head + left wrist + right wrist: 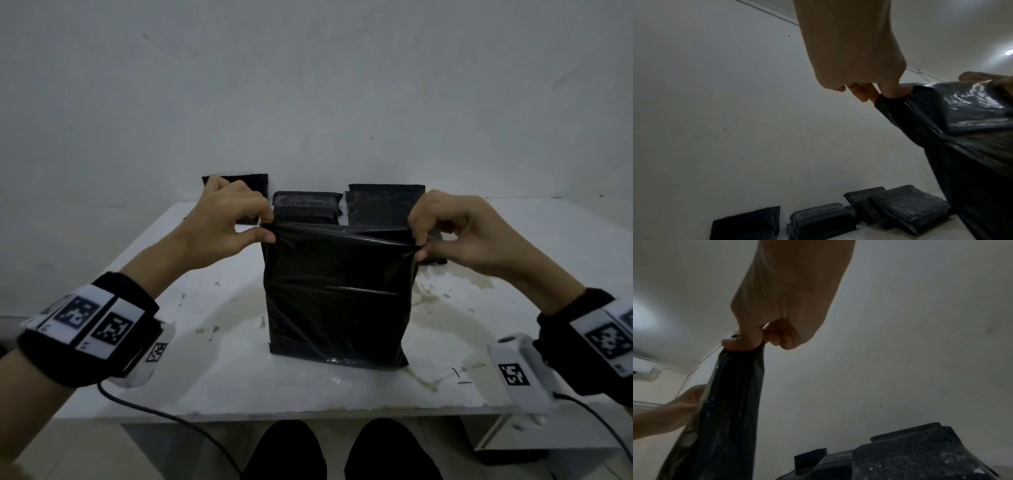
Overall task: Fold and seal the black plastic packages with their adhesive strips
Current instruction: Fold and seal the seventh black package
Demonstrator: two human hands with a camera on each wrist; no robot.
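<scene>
We hold the black package (pixel 337 294) upright on the white table (pixel 219 346) — left hand (pixel 224 222) and right hand (pixel 459 229) each pinch a top corner between curled fingers (pixel 861 92). More packages (pixel 385 205) sit behind it — near the wall.

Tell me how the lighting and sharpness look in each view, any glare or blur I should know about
Head view: dim and grey, yet the black package pinched by the left hand and right hand is fairly sharp, and the table edges bow from the wide lens. Left wrist view: glare streaks the plastic, and a ceiling lamp flares. Right wrist view: soft, with the package's lower part blurred.
</scene>
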